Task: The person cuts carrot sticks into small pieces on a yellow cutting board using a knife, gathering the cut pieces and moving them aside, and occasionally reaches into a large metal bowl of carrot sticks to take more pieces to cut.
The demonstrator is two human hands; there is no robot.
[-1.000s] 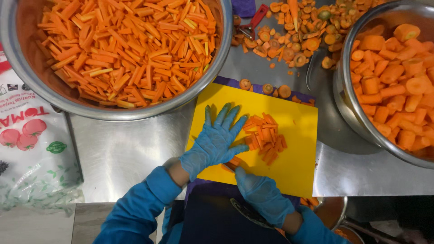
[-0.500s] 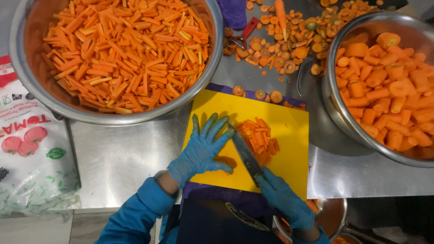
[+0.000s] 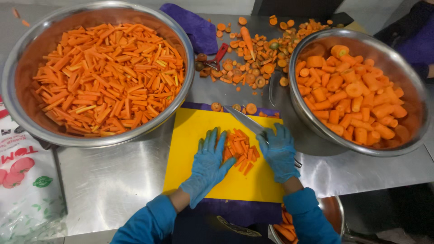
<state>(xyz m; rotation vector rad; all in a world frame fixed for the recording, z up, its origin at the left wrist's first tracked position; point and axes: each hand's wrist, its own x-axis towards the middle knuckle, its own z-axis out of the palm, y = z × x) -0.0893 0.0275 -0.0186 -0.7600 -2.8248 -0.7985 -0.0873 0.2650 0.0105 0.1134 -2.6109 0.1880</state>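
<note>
Seen from the head camera, the left hand [image 3: 207, 162], gloved in blue, is lying flat with its grip released, fingers spread against a pile of carrot sticks [image 3: 241, 151] on the yellow board [image 3: 190, 149]. The right hand [image 3: 280, 151] is gripping a knife [image 3: 246, 121], blade angled up-left just beyond the pile. On the steel tabletop [image 3: 108, 180], a left bowl [image 3: 27, 122] is holding cut sticks and a right bowl [image 3: 312, 131] carrot chunks.
</note>
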